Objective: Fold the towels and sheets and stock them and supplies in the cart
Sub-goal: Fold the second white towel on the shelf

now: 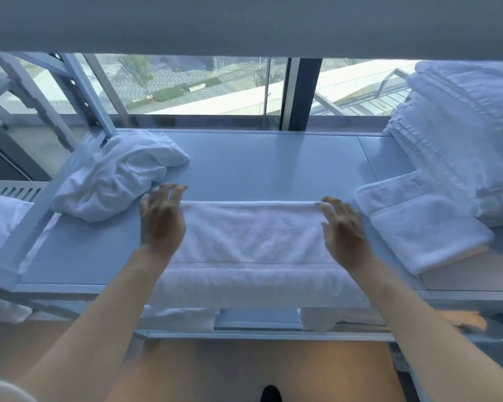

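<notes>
Both grips are wide and holding nothing: our left hand (161, 219) and right hand (344, 230) are spread, fingers straight, at the two far corners of the half-folded towel (253, 245) lying across the surface (259, 163) in front of us. Outward now: one folded towel (424, 227) sits just right, a tall folded stack (462, 134) behind it. To the left a crumpled towel (114, 175) waits, so we judge plenty of folding remains. No readable writing anywhere.
</notes>
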Demonstrator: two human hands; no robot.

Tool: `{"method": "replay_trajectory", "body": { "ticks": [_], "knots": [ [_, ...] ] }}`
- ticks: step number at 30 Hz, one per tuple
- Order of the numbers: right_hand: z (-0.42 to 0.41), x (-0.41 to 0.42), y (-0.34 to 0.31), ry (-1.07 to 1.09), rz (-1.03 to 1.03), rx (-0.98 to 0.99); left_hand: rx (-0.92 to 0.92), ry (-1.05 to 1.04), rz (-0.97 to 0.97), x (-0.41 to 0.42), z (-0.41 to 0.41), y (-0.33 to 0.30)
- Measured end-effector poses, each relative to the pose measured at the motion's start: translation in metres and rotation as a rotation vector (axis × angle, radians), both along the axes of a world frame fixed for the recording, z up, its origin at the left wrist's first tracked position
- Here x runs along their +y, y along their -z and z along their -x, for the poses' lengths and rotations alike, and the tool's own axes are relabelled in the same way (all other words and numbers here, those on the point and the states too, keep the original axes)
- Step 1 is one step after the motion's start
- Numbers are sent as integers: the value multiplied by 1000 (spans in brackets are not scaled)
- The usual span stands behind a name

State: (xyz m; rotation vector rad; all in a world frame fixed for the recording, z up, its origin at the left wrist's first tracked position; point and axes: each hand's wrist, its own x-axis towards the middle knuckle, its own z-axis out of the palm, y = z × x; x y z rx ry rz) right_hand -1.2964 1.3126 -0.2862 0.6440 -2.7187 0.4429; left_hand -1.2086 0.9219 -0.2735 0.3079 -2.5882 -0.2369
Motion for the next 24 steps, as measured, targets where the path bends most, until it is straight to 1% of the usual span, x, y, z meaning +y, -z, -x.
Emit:
{"method": "replay_trajectory", "body": {
  "ticks": [2,4,5,7,10,12,14,16,19,22,24],
  "knots": [
    [-23,-14,13,-163,8,-116,-15,146,-5,23,-14,11],
    [-50,-29,26,-255,11,-248,-93,329,-64,52,-37,26],
    [-62,-35,31,-275,6,-284,-141,414,-82,66,-49,35],
    [-84,-47,40,-296,-28,-271,-209,512,-67,87,-73,54],
    [-114,-60,52,-365,-101,-224,-334,485,-25,96,-98,75],
    [-131,-63,62,-413,-207,-208,-403,485,48,94,-109,86],
    [-139,-64,68,-414,-284,-191,-440,506,118,91,-113,90],
    [-139,-64,66,-381,-288,-178,-437,515,116,89,-111,89],
    [-138,-58,60,-331,-273,-176,-373,540,96,80,-110,91],
    [-136,-33,61,-244,-252,-179,-339,535,136,64,-116,97],
    [-136,-15,62,-218,-289,-191,-352,526,172,56,-121,100]
  ]
}}
